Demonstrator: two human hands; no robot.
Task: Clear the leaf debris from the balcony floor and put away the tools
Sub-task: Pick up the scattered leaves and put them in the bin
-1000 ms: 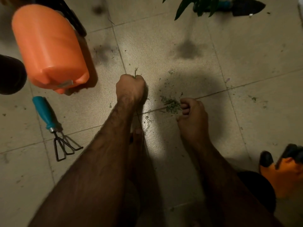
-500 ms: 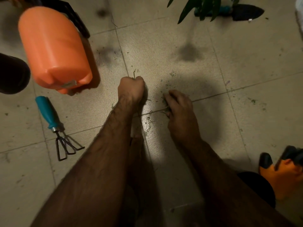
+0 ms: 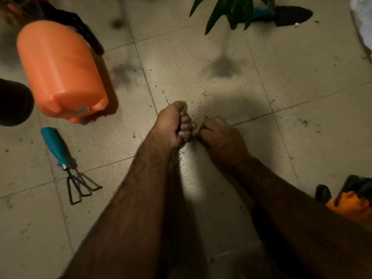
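Observation:
My left hand point(image 3: 174, 122) is a fist low over the beige tiled floor point(image 3: 201, 67), gripping a bunch of leaf debris; a thin stem point(image 3: 167, 100) sticks out of its top. My right hand point(image 3: 220, 137) is right beside it, fingers curled, pinching bits of debris at the left fist. Small green crumbs point(image 3: 196, 124) lie on the tile between and beyond the two hands. A teal-handled hand rake point(image 3: 68, 164) lies on the floor to the left. A dark trowel point(image 3: 289, 14) with a teal handle lies at the top right.
An orange sprayer tank point(image 3: 60, 71) lies on its side at the upper left. A dark round object point(image 3: 14, 103) sits at the left edge. Plant leaves point(image 3: 235, 9) hang in at the top. An orange-and-black glove point(image 3: 350, 200) lies at the lower right.
My right hand swept the small debris pile leftward across the tile and closed up against my left fist. The pile seen earlier on the floor is gone, leaving only crumbs.

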